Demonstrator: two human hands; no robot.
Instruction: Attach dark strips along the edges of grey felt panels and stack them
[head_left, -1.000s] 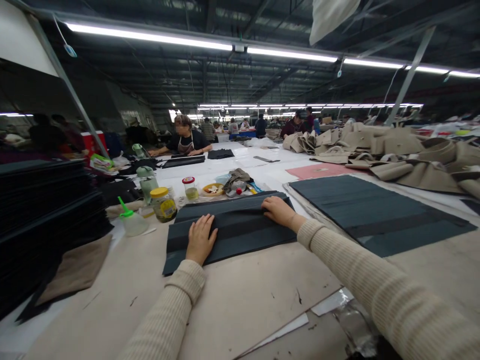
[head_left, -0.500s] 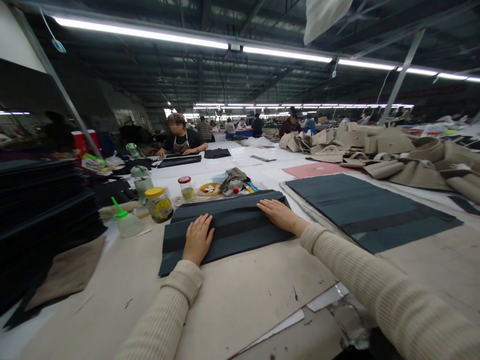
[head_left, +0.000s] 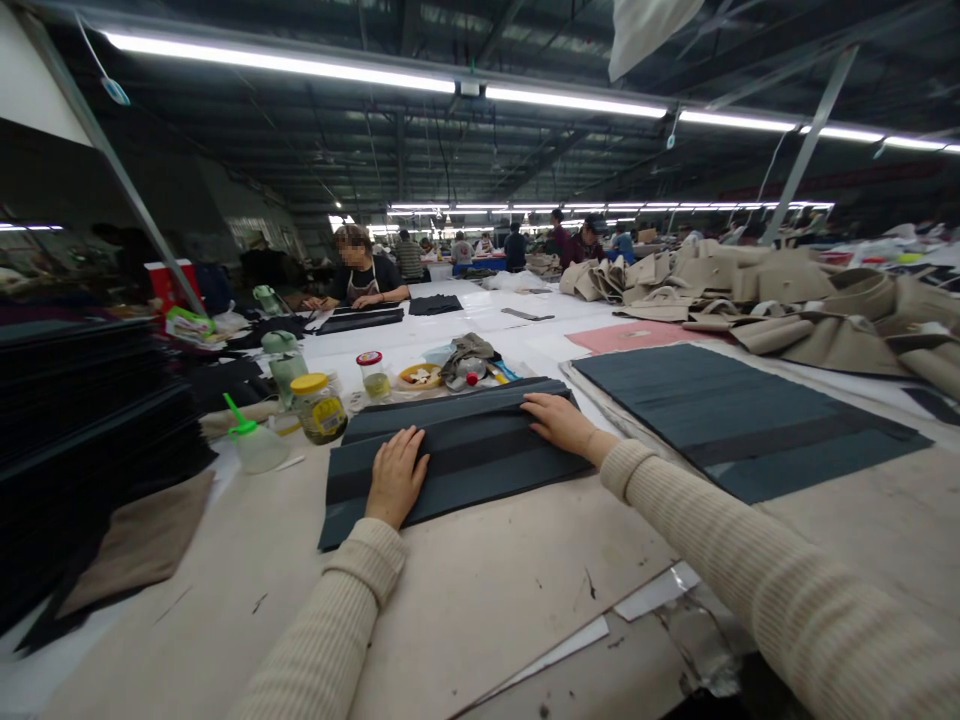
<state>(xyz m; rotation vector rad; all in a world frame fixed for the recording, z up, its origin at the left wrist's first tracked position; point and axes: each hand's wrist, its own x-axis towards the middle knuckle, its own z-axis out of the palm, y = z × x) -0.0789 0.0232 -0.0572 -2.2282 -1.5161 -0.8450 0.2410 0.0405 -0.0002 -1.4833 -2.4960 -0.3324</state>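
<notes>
Dark cloth (head_left: 476, 465) on worktop (head_left: 247, 560), long axis left to right, right end farther off. Left hand (head_left: 396, 478) flat on it, toward left end; right hand (head_left: 559, 424) palm-down, fingers loose, near far right corner.

Beneath the left hand (head_left: 397, 478) and right hand (head_left: 561, 423) the cloth (head_left: 469, 490) is dark blue-green with a blackish band; the panel (head_left: 742, 405) right of them matches. The sleeves (head_left: 705, 525) are cream, finely ribbed. Leftward and beyond the left hand I see a yellow-lidded jar (head_left: 321, 415), a red-lidded jar (head_left: 373, 378), a green-nozzled bottle (head_left: 260, 452); past the right, a pink sheet (head_left: 630, 337) and beige pieces (head_left: 795, 283).
</notes>
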